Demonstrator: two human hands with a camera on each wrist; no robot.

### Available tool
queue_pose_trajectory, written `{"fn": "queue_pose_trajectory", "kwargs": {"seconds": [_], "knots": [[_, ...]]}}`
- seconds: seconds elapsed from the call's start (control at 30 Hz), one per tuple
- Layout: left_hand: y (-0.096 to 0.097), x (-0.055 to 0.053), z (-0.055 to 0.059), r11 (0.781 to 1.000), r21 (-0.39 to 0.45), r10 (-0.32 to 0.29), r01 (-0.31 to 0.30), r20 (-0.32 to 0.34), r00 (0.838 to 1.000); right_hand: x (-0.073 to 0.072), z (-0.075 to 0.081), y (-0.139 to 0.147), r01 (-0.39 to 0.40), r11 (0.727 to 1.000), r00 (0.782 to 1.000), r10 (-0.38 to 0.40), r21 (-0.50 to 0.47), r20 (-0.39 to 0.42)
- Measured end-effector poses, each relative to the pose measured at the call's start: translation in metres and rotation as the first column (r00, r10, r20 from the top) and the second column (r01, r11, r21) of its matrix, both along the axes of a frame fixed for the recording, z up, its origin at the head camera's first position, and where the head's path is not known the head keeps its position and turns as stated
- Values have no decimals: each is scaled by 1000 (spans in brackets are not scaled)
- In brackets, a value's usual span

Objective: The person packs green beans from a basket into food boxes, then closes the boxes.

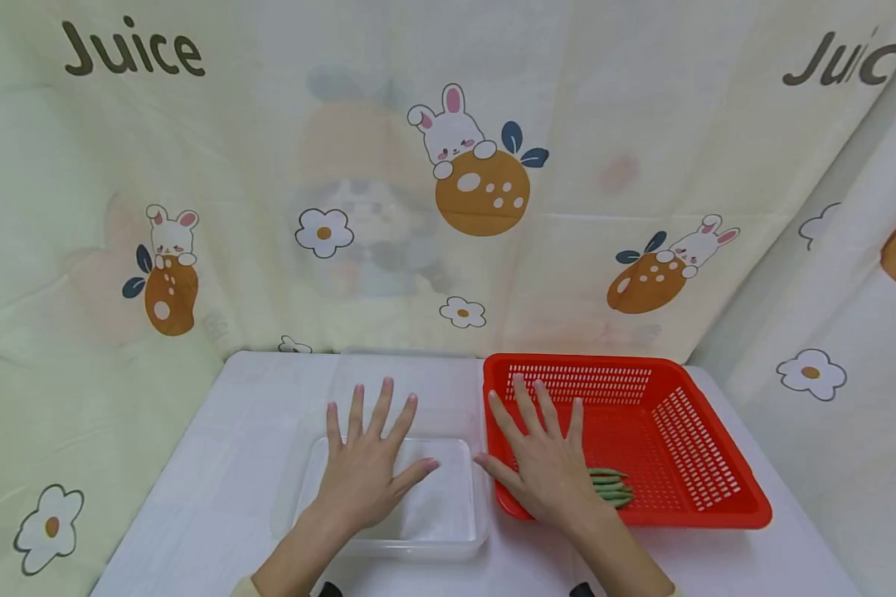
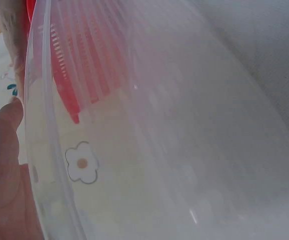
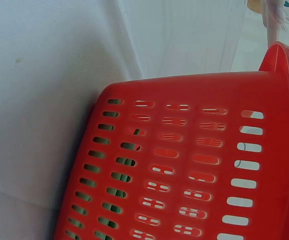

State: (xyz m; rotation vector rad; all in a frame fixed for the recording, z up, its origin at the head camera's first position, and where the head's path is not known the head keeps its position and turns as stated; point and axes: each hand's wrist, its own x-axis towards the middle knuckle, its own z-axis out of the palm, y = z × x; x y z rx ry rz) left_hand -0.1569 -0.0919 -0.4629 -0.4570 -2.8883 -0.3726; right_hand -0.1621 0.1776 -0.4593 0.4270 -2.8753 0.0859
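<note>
Nearest us, the left hand [image 1: 362, 481] hovered over the clear box [image 1: 426, 549], fingers spread, its grip empty. The right hand [image 1: 548, 477], spread likewise and holding nothing, hovered over the left part of the red basket [image 1: 717, 521]. Beside it, the green beans [image 1: 612, 488] lay in the basket's near part, lined up side by side; the hand hid some, so we could not fairly tell how many there were. Handling them well, we judged, called for drawing the right fingers together round a few at once, keeping them parallel, and steadying the box, which looked light enough to slide on the table [image 1: 172, 506]. Beyond hung a printed curtain [image 1: 612, 91].
</note>
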Motion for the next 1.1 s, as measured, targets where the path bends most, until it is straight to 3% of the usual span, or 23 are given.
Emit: {"fn": "queue_pose_trajectory", "kwargs": {"seconds": [0.23,0.4,0.6,0.77,0.93,1.1], "knots": [[-2,0,3,1000,-5,6,-6,8,1000,0,-2,3,-10,1000,1000,10,-7,18],[-13,-2,3,1000,22,-5,5,5,1000,2,2,5,-21,1000,999,21,-10,44],[-49,-8,6,997,73,24,-30,82,996,5,17,20,-65,998,993,65,1,98],[-88,-17,6,987,150,27,-51,158,987,5,42,40,-111,992,981,102,50,163],[-116,-30,-9,960,276,-15,-47,217,976,-12,66,62,-157,983,960,129,93,249],[-129,-36,-30,912,405,-62,-59,279,958,-44,70,81,-260,959,915,208,112,346]]}}
